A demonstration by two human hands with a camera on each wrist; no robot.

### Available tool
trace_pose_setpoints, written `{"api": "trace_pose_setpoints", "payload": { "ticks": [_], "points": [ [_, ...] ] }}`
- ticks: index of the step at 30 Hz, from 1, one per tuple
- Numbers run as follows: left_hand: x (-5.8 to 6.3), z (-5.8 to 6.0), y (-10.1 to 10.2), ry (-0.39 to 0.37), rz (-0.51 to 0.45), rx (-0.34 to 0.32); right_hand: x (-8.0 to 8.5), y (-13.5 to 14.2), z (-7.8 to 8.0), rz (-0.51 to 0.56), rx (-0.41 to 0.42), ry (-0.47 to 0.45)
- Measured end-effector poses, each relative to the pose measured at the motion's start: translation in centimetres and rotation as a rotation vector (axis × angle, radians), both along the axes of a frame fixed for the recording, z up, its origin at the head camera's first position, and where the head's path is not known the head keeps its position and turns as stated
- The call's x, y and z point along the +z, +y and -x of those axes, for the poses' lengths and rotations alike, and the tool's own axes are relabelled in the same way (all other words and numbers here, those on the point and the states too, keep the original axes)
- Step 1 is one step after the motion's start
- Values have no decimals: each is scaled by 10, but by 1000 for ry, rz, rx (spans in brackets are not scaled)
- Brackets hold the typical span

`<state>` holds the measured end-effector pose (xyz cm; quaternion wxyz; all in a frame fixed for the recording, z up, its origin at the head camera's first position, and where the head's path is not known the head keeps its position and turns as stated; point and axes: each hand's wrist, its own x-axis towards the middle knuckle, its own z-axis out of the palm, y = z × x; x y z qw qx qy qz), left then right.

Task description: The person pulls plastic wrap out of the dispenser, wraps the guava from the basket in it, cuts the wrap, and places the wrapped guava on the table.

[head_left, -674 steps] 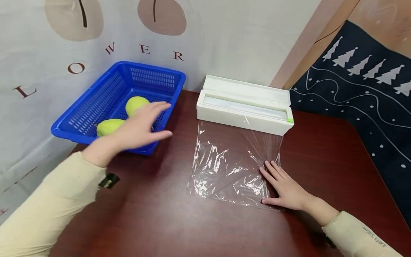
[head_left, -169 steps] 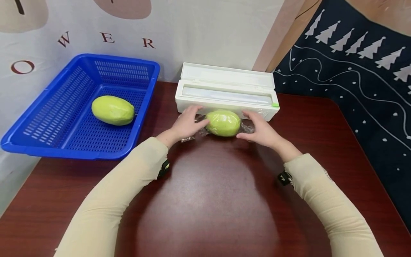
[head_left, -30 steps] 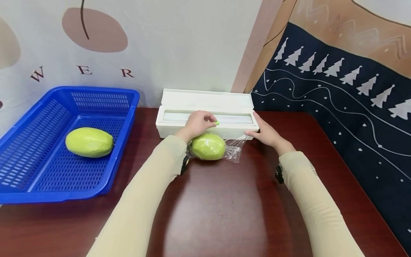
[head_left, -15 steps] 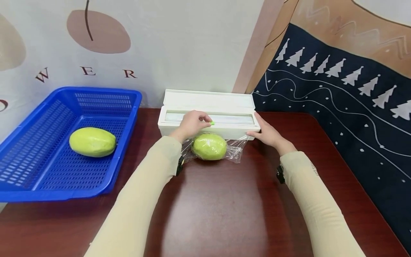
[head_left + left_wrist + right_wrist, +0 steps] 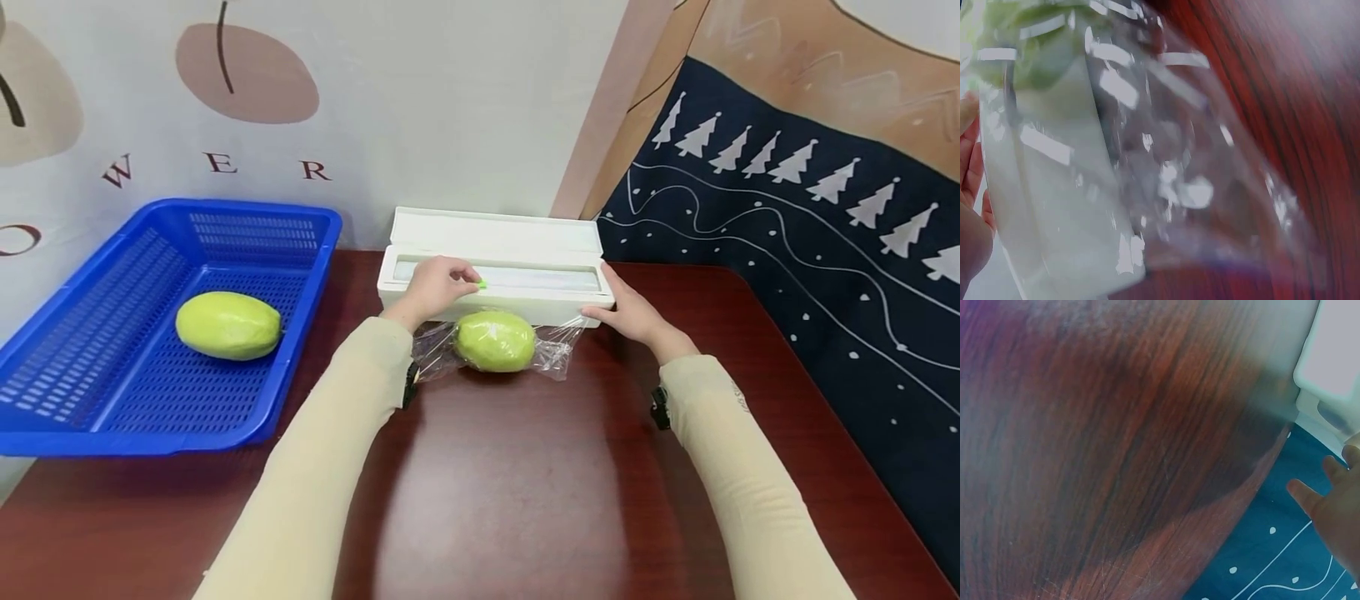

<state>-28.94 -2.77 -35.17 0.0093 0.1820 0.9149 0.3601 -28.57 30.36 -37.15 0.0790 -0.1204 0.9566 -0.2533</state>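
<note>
A long white cling film box stands with its lid raised against the wall. My left hand pinches the small green slide cutter on its front rim, near the middle. At the right end my right hand grips the box, thumb on the front face. Right before the box lies an oval yellow-green fruit wrapped in clear cling film, bunched on both sides and running up to the box. In the left wrist view, the film spreads across the box and tabletop.
On the left stands a blue perforated basket with another oval yellow-green fruit in it. Everything rests on a dark red wooden table. A white printed cloth hangs behind, and a navy tree-patterned cloth borders the right side.
Earlier the film lay flat and both fruits sat in the basket; later one was wrapped at the box. Over the last second my left hand slid the cutter leftward; the right hand stayed put.
</note>
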Motion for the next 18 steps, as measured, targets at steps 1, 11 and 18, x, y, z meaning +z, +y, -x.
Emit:
{"api": "trace_pose_setpoints", "payload": {
  "ticks": [1, 11, 18],
  "points": [
    [1, -1, -4, -5, 2, 9, 0, 0, 0, 0, 2, 0],
    [4, -10, -31, 25, 6, 71, 2, 6, -2, -1, 4, -10],
    [8, -14, -41, 48, 52, 100, 2, 1, -2, 1, 20, -7]
  ]
}}
